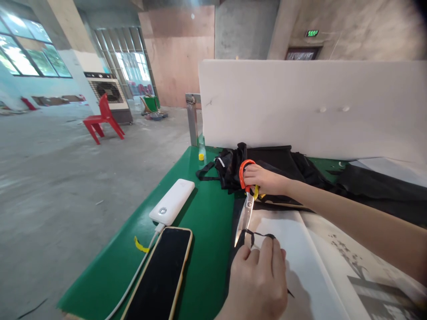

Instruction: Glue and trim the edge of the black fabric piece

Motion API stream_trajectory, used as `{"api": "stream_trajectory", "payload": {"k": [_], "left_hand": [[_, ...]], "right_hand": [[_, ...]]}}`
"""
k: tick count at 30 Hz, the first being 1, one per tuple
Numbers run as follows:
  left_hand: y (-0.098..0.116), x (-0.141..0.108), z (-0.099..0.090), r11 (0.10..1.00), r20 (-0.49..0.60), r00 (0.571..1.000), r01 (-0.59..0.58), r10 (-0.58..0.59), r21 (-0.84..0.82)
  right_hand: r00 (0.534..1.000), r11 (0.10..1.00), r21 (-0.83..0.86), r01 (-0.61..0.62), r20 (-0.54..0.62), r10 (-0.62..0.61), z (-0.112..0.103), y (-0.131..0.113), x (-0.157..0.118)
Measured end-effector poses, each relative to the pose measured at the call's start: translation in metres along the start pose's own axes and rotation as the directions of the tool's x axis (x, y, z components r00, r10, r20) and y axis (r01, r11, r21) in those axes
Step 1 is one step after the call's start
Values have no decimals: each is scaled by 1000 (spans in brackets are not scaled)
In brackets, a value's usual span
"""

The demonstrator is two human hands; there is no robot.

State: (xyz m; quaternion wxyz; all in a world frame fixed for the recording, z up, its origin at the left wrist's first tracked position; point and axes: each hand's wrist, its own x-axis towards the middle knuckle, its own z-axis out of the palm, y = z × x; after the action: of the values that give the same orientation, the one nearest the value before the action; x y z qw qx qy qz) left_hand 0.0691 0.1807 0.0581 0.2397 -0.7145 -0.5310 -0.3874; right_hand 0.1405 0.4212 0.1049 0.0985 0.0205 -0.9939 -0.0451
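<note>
My right hand (263,178) reaches in from the right and is closed round the handles of a pair of scissors (248,209), one loop orange-red and the other yellow. The metal blades point down toward my left hand (260,278). That hand is closed, its fingers pinching a thin black strip (258,234) that crosses the blades near their tips. Whether the blades are fully together is hard to make out. Below both hands lies a white printed sheet (290,229) with dark fabric along its left edge. Bunched black fabric (273,158) with a strap lies behind the scissors.
On the green table (207,262), left of my hands, are a white power bank (175,200), a cabled phone (162,271) and a yellow scrap (140,245). A yellow-capped bottle (202,151) lies near the far corner. A white panel (300,102) borders the back. A red chair (104,116) stands beyond.
</note>
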Motion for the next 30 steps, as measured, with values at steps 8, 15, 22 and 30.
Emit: {"api": "stream_trajectory", "payload": {"k": [8,15,22,30], "left_hand": [[2,0,-1,1000,-14,1000,-6,5,-11],[1,4,-1,999,-52,998,-35,35,4],[2,1,-2,997,-37,997,-74,74,5],[5,0,-3,994,-8,995,-104,104,22]], "right_hand": [[1000,999,36,10,-22,-9,2,0,3],[999,998,60,10,-48,-7,7,4,2],[996,999,11,-38,-76,39,4,9,-2],[975,971,-89,-220,-19,219,-14,7,-24]]}}
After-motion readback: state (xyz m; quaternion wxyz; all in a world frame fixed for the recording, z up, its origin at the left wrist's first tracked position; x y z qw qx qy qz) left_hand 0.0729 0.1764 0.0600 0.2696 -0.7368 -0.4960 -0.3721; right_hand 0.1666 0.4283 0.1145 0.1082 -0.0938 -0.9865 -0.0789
